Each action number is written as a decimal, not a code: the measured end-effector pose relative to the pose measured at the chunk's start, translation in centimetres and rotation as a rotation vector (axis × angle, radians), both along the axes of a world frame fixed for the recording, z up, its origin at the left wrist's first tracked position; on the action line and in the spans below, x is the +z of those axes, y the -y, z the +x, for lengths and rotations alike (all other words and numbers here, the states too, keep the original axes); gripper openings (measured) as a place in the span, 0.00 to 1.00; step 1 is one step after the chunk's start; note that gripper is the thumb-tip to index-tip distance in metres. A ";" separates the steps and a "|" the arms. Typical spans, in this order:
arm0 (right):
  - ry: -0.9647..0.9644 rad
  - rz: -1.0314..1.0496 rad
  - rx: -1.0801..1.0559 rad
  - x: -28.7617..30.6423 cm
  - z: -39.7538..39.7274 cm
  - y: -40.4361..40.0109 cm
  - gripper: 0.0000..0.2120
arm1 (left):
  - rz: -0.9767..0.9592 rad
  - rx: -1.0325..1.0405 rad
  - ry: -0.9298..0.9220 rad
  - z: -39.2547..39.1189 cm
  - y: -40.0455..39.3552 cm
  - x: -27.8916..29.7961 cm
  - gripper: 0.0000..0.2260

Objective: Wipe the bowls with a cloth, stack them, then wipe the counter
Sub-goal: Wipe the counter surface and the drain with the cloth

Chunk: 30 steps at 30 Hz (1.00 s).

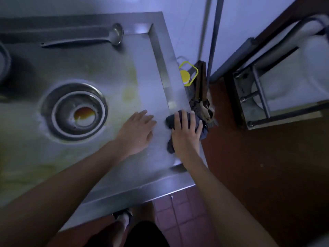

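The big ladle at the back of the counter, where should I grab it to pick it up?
Hold the ladle by its long thin handle, about halfway along, coming straight down from above. It lies flat on the steel counter, with its round bowl to the right, and nothing lies right beside the handle.

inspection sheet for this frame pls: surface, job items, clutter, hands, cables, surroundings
Surface: steel counter, wet sheen, yellowish smears at left and centre.
Job's things: dark cloth at the counter's right edge; stacked bowls sit in a round recess, brown liquid in the top one.
Clutter: ladle lying near the back.
Hands: left hand flat on the counter, fingers straight; right hand presses the cloth with spread fingers.
Cables: nothing seen.
Surroundings: yellow-lidded container beyond the right edge, metal frame at right, tiled floor below.
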State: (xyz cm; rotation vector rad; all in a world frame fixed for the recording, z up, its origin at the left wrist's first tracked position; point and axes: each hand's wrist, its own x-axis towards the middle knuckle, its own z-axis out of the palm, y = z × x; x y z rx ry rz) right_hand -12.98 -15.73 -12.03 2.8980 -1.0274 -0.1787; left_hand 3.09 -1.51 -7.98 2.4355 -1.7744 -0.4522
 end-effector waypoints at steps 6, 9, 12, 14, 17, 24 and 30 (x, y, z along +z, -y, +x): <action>-0.089 0.061 -0.027 1.4 -7.2 -3.8 0.31 | -0.133 0.003 -0.061 -3.6 -6.4 1.0 0.19; -0.145 0.104 -0.019 1.7 -7.6 -5.5 0.30 | -0.174 0.022 -0.083 -4.7 -9.6 1.8 0.17; -0.130 0.186 -0.018 1.7 -7.2 -9.3 0.31 | -0.171 0.127 -0.155 -4.7 -13.1 2.2 0.14; -0.109 0.273 -0.010 1.6 -6.0 -12.4 0.31 | -0.145 0.177 -0.170 -4.6 -15.6 2.4 0.14; -0.087 0.274 0.012 1.8 -3.5 -16.9 0.32 | -0.133 0.240 -0.179 -4.0 -19.6 2.5 0.15; -0.119 0.363 0.307 2.0 2.3 -28.7 0.34 | -0.068 0.456 -0.214 -2.9 -28.7 2.3 0.17; -0.148 0.474 0.524 1.7 4.7 -32.1 0.32 | -0.126 0.704 -0.214 -2.2 -32.0 2.7 0.12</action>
